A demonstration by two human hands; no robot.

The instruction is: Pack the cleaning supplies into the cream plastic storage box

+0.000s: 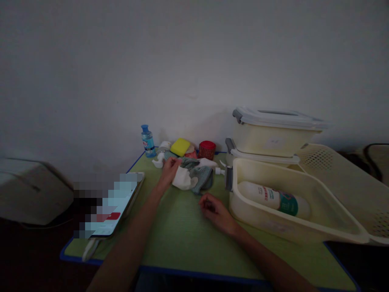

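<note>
My left hand (169,170) reaches across a green table (182,239) to a heap of white and grey-green cloths (194,177), its fingers curled on the heap's left edge. My right hand (216,212) rests on the table just in front of the heap, fingers curled loosely inward; whether anything is in them is hidden in the dim light. Beside it on the right, a cream basket (291,231) holds a white bottle with a teal label (275,199) lying on its side.
Along the wall stand a small blue bottle (148,141), a yellow sponge (180,146) and a red mesh container (207,149). A lidded cream box (273,134) sits behind the basket, a perforated basket (349,182) to its right. A phone (117,205) lies at the table's left edge.
</note>
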